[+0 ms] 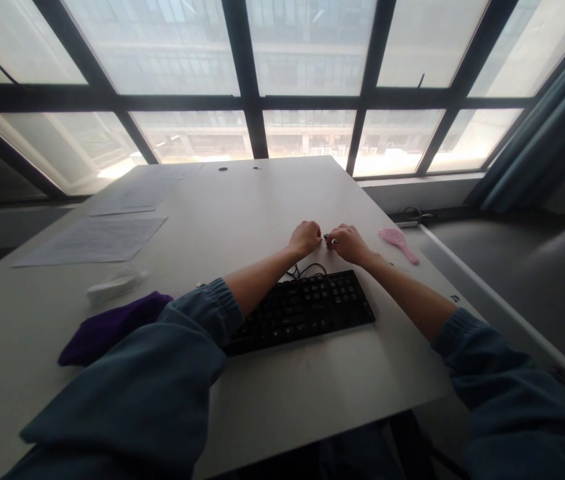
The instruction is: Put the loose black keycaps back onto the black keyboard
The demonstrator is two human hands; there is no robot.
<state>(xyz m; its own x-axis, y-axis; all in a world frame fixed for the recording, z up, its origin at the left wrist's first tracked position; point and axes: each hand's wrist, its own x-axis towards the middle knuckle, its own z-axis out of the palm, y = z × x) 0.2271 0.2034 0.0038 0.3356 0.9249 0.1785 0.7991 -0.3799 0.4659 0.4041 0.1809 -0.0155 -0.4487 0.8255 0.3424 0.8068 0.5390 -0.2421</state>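
Observation:
My left hand (306, 238) is closed just beyond the keyboard, its fingers curled together; whatever they hold is hidden. Close beside it, my right hand (347, 244) pinches a small dark piece (327, 237), too small to name for certain. The two hands are a narrow gap apart, low over the white desk. Below them lies a black keyboard (307, 307), partly covered by my left forearm and sleeve. Its thin black cable (315, 266) loops at the keyboard's far edge, near my left wrist.
A pink hairbrush (398, 244) lies right of my right hand. On the left are a purple cloth pouch (112, 327), a crumpled clear plastic wrapper (115, 285) and several paper sheets (95, 240). The desk's (282, 190) right edge runs beside my right forearm; windows stand behind.

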